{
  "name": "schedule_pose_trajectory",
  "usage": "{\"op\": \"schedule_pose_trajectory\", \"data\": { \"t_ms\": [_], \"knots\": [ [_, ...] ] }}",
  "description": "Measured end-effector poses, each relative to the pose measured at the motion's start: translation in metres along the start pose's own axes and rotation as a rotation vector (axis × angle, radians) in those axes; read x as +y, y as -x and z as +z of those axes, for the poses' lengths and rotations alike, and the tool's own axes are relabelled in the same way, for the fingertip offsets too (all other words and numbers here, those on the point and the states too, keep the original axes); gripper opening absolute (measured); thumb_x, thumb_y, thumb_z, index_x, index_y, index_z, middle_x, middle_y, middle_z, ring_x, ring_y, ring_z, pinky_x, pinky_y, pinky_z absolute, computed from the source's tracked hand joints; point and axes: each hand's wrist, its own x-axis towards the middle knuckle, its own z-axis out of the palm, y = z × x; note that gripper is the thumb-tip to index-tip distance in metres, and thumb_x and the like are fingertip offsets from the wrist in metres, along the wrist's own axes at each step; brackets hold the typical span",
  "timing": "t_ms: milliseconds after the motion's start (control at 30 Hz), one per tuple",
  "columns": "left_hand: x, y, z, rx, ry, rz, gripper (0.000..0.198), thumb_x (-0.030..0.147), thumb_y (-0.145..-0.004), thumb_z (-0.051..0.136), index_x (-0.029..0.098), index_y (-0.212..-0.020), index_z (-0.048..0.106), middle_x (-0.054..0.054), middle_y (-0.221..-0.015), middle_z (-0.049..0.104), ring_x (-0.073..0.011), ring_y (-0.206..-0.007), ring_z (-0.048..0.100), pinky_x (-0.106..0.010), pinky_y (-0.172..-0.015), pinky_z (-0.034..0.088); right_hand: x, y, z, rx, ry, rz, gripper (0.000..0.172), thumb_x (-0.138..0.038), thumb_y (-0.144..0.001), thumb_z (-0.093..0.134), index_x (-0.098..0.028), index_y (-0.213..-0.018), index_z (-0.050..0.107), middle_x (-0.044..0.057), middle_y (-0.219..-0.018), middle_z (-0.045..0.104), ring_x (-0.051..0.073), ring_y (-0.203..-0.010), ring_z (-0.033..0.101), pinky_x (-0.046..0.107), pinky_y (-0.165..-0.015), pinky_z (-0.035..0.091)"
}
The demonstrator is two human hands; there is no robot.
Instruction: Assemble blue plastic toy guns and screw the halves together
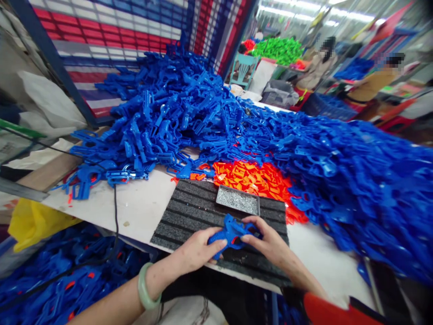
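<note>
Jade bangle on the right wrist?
No, the jade bangle sits on the left hand's wrist; the right hand has none on its wrist.

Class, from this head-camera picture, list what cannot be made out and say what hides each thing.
- Blue plastic moulding: much of it is hidden by the left hand and right hand.
- Metal tray: its small grey contents are too small to identify.
- Orange plastic pieces: their far side is buried under the blue pile.
- Red sleeve: cut off by the bottom edge.
- Co-worker: their hands are too distant and blurred to make out.
</note>
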Motion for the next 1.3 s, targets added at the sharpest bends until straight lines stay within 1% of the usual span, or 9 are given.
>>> {"op": "schedule_pose_trajectory", "data": {
  "t_ms": [133,267,400,567,733,833,1000,1133,1300],
  "knots": [
    [0.0,0.01,0.003,0.127,-0.449,0.09,0.042,0.052,-0.096,0.039,0.018,-0.1,0.063,-0.004,-0.084,0.066,-0.0191,-0.074,0.063,-0.032,-0.07,0.05,0.002,-0.004,0.002,-0.035,0.005,0.006,0.038,-0.041,-0.079,0.066,-0.022,-0.111,0.059,0.002,-0.098,0.067,0.019,-0.09,0.061,0.032,-0.082,0.05],
    [-0.006,0.009,0.012,0.282,-0.819,0.129,0.035,0.045,-0.098,0.038,0.019,-0.099,0.062,-0.008,-0.094,0.068,-0.026,-0.091,0.064,-0.04,-0.083,0.048,0.009,-0.013,0.007,-0.002,0.038,-0.043,0.043,-0.038,-0.078,0.069,-0.023,-0.118,0.059,0.003,-0.106,0.067,0.021,-0.096,0.063,0.035,-0.089,0.05],
    [-0.02,0.006,0.014,0.427,-0.914,0.177,0.03,0.043,-0.097,0.042,0.021,-0.111,0.057,-0.006,-0.102,0.068,-0.0245,-0.093,0.065,-0.038,-0.082,0.05,0.016,-0.018,0.015,0.126,0.109,-0.186,0.045,-0.039,-0.08,0.07,-0.023,-0.121,0.059,0.008,-0.116,0.065,0.023,-0.106,0.062,0.039,-0.097,0.048],
    [-0.038,0.004,0.002,0.61,-1.021,0.395,0.035,0.049,-0.098,0.039,0.021,-0.105,0.058,-0.005,-0.096,0.07,-0.0227,-0.085,0.068,-0.035,-0.075,0.051,0.028,0.004,0.004,0.346,0.177,-0.325,0.021,-0.037,-0.091,0.056,-0.025,-0.105,0.066,0.006,-0.107,0.068,0.02,-0.103,0.063,0.035,-0.093,0.05],
    [-0.048,0.0,-0.013,0.683,-0.942,0.611,0.037,0.052,-0.098,0.039,0.022,-0.104,0.06,-0.002,-0.09,0.07,-0.0177,-0.079,0.068,-0.028,-0.07,0.052,0.096,0.076,-0.061,1.054,0.427,0.021,0.034,-0.042,-0.093,0.044,-0.017,-0.102,0.066,0.014,-0.104,0.069,0.026,-0.1,0.063,0.042,-0.093,0.048],
    [-0.051,0.0,-0.016,0.679,-0.909,0.644,0.033,0.049,-0.098,0.041,0.023,-0.103,0.061,0.0,-0.089,0.07,-0.0167,-0.078,0.068,-0.028,-0.071,0.052,0.146,0.124,-0.11,1.186,0.673,0.405,0.056,-0.051,-0.087,0.04,-0.006,-0.111,0.064,0.023,-0.109,0.067,0.036,-0.11,0.058,0.048,-0.098,0.043],
    [-0.054,-0.002,-0.015,0.684,-0.887,0.632,0.032,0.048,-0.098,0.042,0.024,-0.101,0.062,0.0,-0.091,0.071,-0.0171,-0.081,0.069,-0.028,-0.074,0.053,0.183,0.163,-0.158,0.893,0.683,0.828,0.07,-0.065,-0.076,0.048,-0.006,-0.11,0.066,0.027,-0.102,0.069,0.044,-0.107,0.061,0.049,-0.09,0.046],
    [-0.052,-0.003,-0.015,0.689,-0.885,0.638,0.032,0.049,-0.098,0.041,0.024,-0.099,0.062,0.001,-0.09,0.072,-0.0168,-0.079,0.069,-0.027,-0.072,0.052,0.184,0.159,-0.171,0.763,0.579,0.805,0.052,-0.064,-0.072,0.054,-0.018,-0.085,0.071,0.02,-0.083,0.071,0.041,-0.089,0.068,0.046,-0.077,0.05],
    [-0.051,-0.002,-0.016,0.711,-0.897,0.672,0.032,0.047,-0.099,0.04,0.024,-0.098,0.062,0.001,-0.089,0.072,-0.0163,-0.079,0.069,-0.027,-0.071,0.052,0.185,0.148,-0.179,0.832,0.622,0.77,0.041,-0.061,-0.066,0.063,-0.021,-0.068,0.069,0.016,-0.069,0.07,0.036,-0.072,0.069,0.042,-0.066,0.05]
  ]
}}
